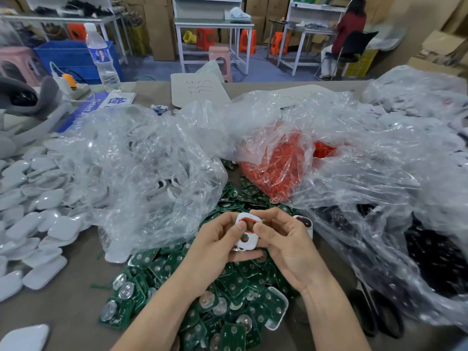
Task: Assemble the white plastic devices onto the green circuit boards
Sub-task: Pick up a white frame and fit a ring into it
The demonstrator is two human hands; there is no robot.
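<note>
Left hand (217, 245) and right hand (286, 245) both grip one white plastic device (246, 233), held up over the middle of the table's near side. The fingers of each hand curl under the housing. Both thumbs press on its open face, where a red-orange ring and a green board show inside.

Directly below the hands, a loose pile of green circuit boards (228, 297) covers the table (65, 312) from the near side up to the bags. Many boards lie with the round metal contact up. A second white device (306, 223) lies just beside the right hand's knuckles, against the bag edge.

The left edge of the pile borders a bare strip of table. Beyond that strip, white shells (40, 211) spread toward the left edge. The right edge of the pile borders a narrower bare patch, with black loop handles (374, 312) at its far side.

Behind the hands, three bags close off the far side:
- A clear bag of white parts (141, 173), to the left.
- A bag of orange parts (278, 171), at the centre.
- A crumpled clear bag (405, 198) holding dark parts, to the right.

A water bottle (102, 57) stands near the far left corner.
</note>
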